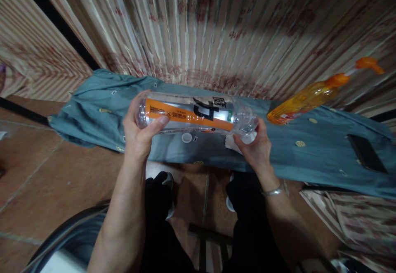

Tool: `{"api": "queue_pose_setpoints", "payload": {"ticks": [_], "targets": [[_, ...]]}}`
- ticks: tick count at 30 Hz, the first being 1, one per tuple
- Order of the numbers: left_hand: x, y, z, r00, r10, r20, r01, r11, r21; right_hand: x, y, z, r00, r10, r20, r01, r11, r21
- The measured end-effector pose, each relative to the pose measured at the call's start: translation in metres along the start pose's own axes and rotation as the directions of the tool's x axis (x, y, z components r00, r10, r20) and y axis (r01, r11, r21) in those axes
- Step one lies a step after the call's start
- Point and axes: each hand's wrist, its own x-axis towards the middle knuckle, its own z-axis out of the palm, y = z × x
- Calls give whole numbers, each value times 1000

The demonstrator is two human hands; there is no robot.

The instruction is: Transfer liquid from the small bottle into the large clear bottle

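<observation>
Holding the clear plastic bottle [185, 116] sideways above the cloth-covered worktop [324, 145], the left hand [137, 130] is clasped round its base and the right hand [258, 147] round its neck end; it seems empty, so probably light, with thin walls that may dent under a hard squeeze and a smooth, slippery skin; the 2 ends look the stiffest places to grip, the labelled middle the softest.

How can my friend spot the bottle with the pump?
Find the long blue-green cloth. On it, to the right of the right hand, is a see-through yellow-orange bottle. Its orange pump top sets it apart from the clear bottle that this hand and the left hand hold.
</observation>
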Motion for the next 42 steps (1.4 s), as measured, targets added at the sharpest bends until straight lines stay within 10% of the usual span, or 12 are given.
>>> {"api": "queue_pose_setpoints", "payload": {"ticks": [42], "targets": [[2,-2,1,1000,-11,-7,10,998,-56,-1,-2,0,1000,17,7,-17,1000,5]]}}
